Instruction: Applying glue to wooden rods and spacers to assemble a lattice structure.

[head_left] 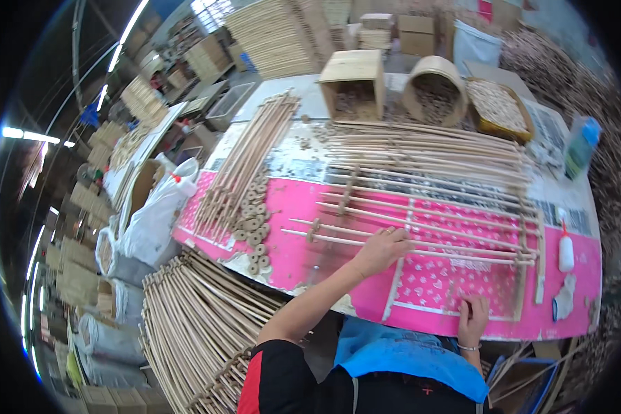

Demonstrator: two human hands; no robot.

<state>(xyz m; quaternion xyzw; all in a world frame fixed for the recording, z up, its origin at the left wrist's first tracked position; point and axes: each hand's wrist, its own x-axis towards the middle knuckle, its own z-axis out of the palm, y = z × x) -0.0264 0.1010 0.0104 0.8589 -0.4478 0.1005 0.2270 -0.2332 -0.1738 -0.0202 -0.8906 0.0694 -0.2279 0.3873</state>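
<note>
My left hand (383, 251) reaches over the pink-covered table, its fingers closed around a thin wooden rod (448, 245). That rod lies nearly level across the table, with another rod just nearer to me. Small wooden rings (313, 230) sit on the rods' left ends, and a wooden strip (539, 259) stands at their right ends. My right hand (473, 319) rests near the table's front edge, below the rods. Its fingers are bent but apart, and nothing shows in them. Farther back, several more rods (428, 148) lie in parallel rows.
Loose wooden rings (255, 224) lie left of the rods, beside a rod bundle (245, 162). A white glue bottle (566, 252) and crumpled cloth (564, 298) are at right. A square wooden box (352, 83) and round tub (435, 90) stand behind. More rods (200, 317) lean below-left.
</note>
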